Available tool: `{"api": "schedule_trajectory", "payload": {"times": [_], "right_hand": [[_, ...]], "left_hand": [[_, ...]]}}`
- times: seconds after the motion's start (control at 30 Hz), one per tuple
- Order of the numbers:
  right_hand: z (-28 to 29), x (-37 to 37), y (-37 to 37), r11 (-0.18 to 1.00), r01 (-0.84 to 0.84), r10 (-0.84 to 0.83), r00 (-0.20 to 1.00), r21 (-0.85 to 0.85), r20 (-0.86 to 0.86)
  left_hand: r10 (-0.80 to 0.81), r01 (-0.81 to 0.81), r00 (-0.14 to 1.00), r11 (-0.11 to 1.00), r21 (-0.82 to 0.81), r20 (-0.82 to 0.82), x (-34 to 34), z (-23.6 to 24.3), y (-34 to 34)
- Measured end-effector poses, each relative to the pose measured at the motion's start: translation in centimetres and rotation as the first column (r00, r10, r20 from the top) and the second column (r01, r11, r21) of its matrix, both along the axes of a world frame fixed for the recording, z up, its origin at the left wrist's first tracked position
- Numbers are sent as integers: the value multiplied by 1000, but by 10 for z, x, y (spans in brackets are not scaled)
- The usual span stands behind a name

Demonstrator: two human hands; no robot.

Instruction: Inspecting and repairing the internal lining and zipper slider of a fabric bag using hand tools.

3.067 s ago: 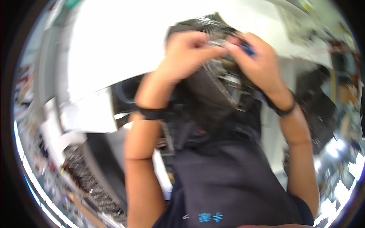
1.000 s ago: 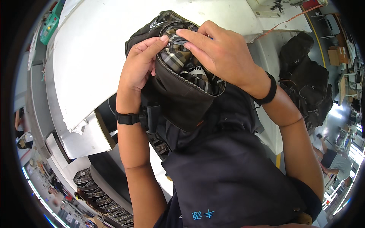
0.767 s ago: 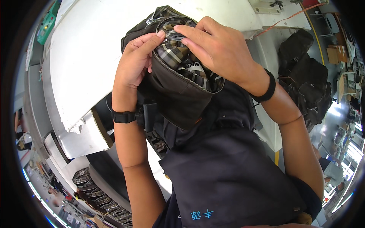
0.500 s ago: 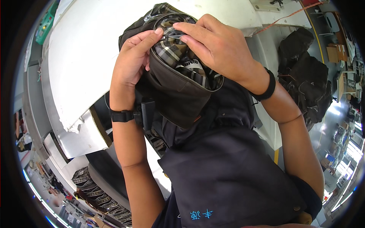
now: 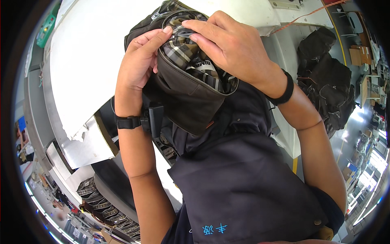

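A dark zippered bag point(image 5: 178, 95) stands tilted between my forearms, its mouth open toward me. Inside shows a plaid lining point(image 5: 178, 51) with a white printed label point(image 5: 204, 69). My left hand point(image 5: 140, 57) is closed at the bag's left rim, thumb and forefinger pinching the lining near the zipper. Over the opening, my right hand point(image 5: 237, 51) holds a thin, shiny grey piece point(image 5: 185, 35) between thumb and fingers. Its tip reaches toward my left fingertips; its kind is too small to tell.
A white worktable point(image 5: 87, 61) lies under and behind the bag. Dark bags point(image 5: 327, 77) are heaped at the right, beside a grey floor. Several plaid pieces point(image 5: 107, 207) hang in a row at the lower left. An orange cord point(image 5: 302, 17) crosses the far right.
Both hands and the bag have shifted slightly up and to the left together. The grip of each hand looks the same.
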State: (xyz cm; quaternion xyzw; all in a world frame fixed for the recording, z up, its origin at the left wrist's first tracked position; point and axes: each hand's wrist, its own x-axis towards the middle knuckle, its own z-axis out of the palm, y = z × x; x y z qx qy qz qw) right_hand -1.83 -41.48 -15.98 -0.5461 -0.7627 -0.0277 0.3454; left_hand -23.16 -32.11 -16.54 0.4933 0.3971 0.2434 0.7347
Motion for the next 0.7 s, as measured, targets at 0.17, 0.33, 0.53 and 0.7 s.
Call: {"api": "schedule_trajectory", "payload": {"times": [0.17, 0.33, 0.53, 0.7], "right_hand": [[-1, -1, 1, 1000, -6, 6, 1000, 17, -18], [-1, -3, 1, 1000, 11, -11, 999, -5, -35], [-17, -5, 12, 983, -110, 10, 834, -149, -552], [-16, -1, 8, 880, -343, -102, 540, -329, -835]], "left_hand": [[8, -7, 1000, 1000, 9, -9, -1, -2, 1], [20, -19, 1000, 1000, 6, -15, -3, -4, 1], [25, -25, 999, 1000, 12, -28, -1, -1, 0], [11, -10, 999, 1000, 22, -33, -2, -1, 0]]}}
